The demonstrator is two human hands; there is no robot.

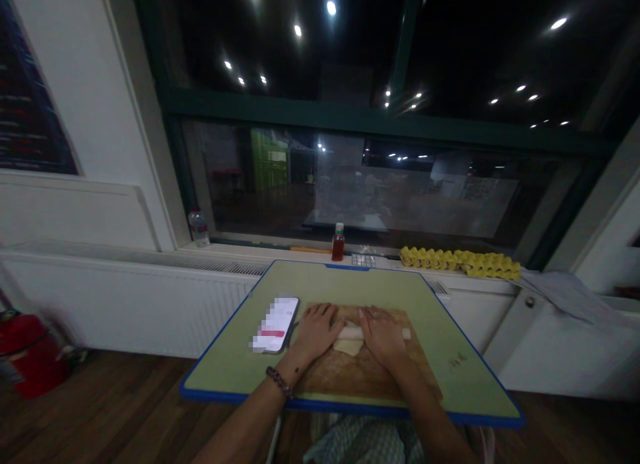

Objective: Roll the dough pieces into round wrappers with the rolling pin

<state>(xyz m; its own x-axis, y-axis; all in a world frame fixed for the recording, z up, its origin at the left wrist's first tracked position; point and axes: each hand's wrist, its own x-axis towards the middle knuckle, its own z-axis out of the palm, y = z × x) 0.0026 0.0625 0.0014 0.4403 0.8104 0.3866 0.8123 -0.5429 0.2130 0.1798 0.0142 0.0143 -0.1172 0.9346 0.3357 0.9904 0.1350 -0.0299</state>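
Mid-board (pixel 327 384), left hand (pixel 316 334) and right hand (pixel 383 337) rest on a rolling pin (pixel 352 333), grip unclosed (fingers outstretched), with dough (pixel 349 347) mid-board too. Seemingly flattening; next calls for even pressure.

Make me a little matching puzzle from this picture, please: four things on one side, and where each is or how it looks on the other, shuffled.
Things:
1. Rolling pin
2. Phone
3. Egg tray
4. Wooden board

Descriptions:
A. Yellow and bumpy, on the windowsill
B. Brown, lying on the green tabletop
C. Pale, under the left hand and the right hand
D. Screen lit, beside the left hand

Right pairs: 1-C, 2-D, 3-A, 4-B
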